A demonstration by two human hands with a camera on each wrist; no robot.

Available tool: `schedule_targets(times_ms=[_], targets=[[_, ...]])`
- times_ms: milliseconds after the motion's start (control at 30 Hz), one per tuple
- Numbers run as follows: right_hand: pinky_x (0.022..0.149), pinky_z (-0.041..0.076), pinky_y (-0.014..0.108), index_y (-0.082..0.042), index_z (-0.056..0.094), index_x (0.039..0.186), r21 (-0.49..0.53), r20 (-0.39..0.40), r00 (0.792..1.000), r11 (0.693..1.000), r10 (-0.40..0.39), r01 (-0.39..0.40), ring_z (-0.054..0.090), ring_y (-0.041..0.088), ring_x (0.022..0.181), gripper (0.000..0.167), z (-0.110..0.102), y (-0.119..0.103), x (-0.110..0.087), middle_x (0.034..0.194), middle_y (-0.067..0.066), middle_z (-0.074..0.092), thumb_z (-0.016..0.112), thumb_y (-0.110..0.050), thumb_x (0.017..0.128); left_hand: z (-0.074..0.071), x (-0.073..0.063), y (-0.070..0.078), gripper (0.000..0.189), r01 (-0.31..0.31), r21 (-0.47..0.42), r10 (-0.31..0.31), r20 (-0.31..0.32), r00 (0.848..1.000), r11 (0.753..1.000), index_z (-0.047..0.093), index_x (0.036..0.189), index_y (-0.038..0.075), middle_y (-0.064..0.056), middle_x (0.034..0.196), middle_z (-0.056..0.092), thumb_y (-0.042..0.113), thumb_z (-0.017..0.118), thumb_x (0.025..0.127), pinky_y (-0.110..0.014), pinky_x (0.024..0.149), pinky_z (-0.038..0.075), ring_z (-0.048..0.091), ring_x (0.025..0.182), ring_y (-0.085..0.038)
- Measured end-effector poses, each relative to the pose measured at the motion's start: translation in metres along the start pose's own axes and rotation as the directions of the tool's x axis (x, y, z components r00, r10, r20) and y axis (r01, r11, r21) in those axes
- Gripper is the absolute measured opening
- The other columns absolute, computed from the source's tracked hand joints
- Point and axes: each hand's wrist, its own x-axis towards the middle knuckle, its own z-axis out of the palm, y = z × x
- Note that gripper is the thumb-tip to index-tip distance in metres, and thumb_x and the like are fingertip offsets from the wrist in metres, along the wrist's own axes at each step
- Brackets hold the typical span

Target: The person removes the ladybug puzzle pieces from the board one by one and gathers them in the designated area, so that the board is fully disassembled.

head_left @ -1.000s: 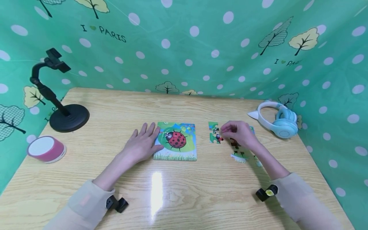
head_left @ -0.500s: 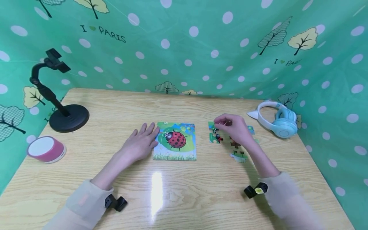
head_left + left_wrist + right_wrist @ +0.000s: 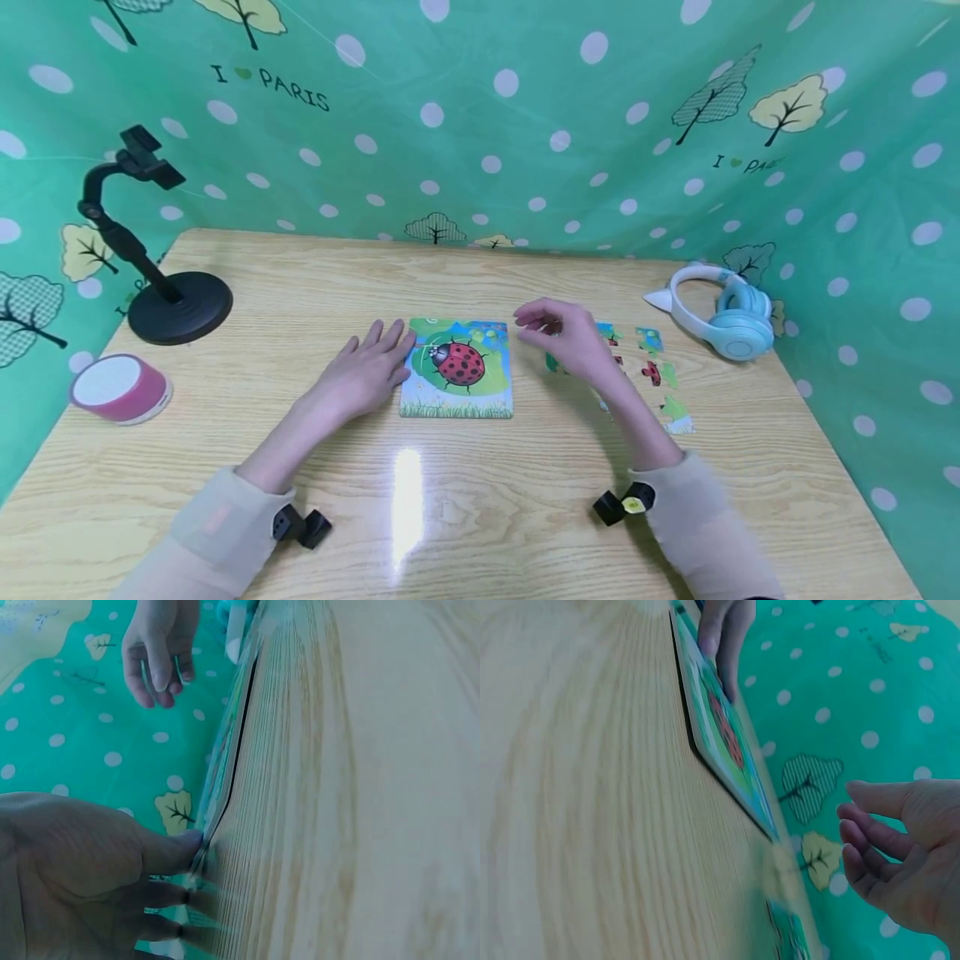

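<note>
A square ladybug puzzle board (image 3: 480, 396) lies flat at the middle of the table. My left hand (image 3: 363, 375) is spread with straight fingers, its fingertips and thumb at the board's left edge. My right hand (image 3: 562, 333) hovers just past the board's right edge, fingers loosely curved. In the right wrist view this hand (image 3: 907, 847) shows nothing between thumb and fingers. Loose puzzle pieces (image 3: 651, 372), several with red and green print, lie to the right of the board, partly hidden under my right hand and forearm.
White and light-blue headphones (image 3: 738, 333) lie at the back right. At the back left stands a black phone stand (image 3: 180, 308), with a pink and white cylinder (image 3: 123, 390) in front of it. A green dotted curtain (image 3: 480, 125) hangs behind the table.
My right hand has moved left from over the loose pieces to near the board, uncovering pieces on the right. My left thumb has drawn back to the board's edge.
</note>
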Motion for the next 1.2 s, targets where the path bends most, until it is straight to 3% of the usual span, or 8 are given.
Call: schedule_targets(times_ms=[200,400,733,933,1200], targets=[[0.091,0.061,0.039,-0.006,0.069,0.128,0.061,0.098,0.994,0.997,-0.041,0.035,0.071,0.025,0.102,0.040,0.026,-0.015,0.001,0.119,0.014,0.075,0.079,-0.009,0.089,0.001,0.000,-0.001,0.059,-0.018,-0.001,0.018,-0.016,1.000,1.000,0.031,0.161,0.007,-0.021,0.170,0.020,0.026,0.048,0.109,-0.070,0.124,0.019,0.017,0.157,-0.050],[0.091,0.061,0.042,-0.009,0.065,0.135,0.040,0.165,0.983,0.996,-0.081,0.075,0.072,0.026,0.104,0.052,0.051,-0.024,0.000,0.119,0.011,0.075,0.083,-0.013,0.087,0.001,0.001,-0.002,0.059,-0.020,-0.002,0.020,-0.012,1.000,1.000,0.032,0.161,0.007,-0.021,0.171,0.020,0.027,0.049,0.109,-0.070,0.124,0.020,0.017,0.157,-0.050],[0.088,0.061,0.032,-0.007,0.061,0.140,0.074,0.262,0.960,0.994,-0.096,0.079,0.071,0.021,0.100,0.060,0.081,-0.031,-0.008,0.114,0.009,0.074,0.084,-0.010,0.085,0.001,0.001,-0.003,0.058,-0.032,0.015,0.032,-0.031,0.999,0.999,0.034,0.160,0.006,-0.022,0.169,0.023,0.027,0.051,0.108,-0.071,0.122,0.022,0.020,0.155,-0.051],[0.088,0.060,0.029,-0.007,0.063,0.138,0.058,0.246,0.966,0.996,-0.073,0.061,0.071,0.017,0.101,0.061,0.089,-0.033,-0.011,0.115,0.006,0.075,0.087,-0.010,0.081,0.001,0.001,-0.003,0.059,-0.024,0.019,0.024,-0.023,0.999,1.000,0.033,0.160,0.007,-0.021,0.170,0.022,0.028,0.051,0.108,-0.071,0.123,0.021,0.019,0.156,-0.050],[0.088,0.059,0.029,-0.009,0.067,0.133,-0.032,0.204,0.974,0.994,-0.094,0.103,0.070,0.015,0.098,0.059,0.097,-0.037,-0.015,0.110,0.003,0.075,0.090,-0.011,0.079,0.000,0.001,-0.002,0.059,-0.026,0.031,0.027,-0.021,0.999,0.999,0.034,0.160,0.006,-0.022,0.170,0.023,0.027,0.051,0.108,-0.072,0.122,0.023,0.020,0.156,-0.050]])
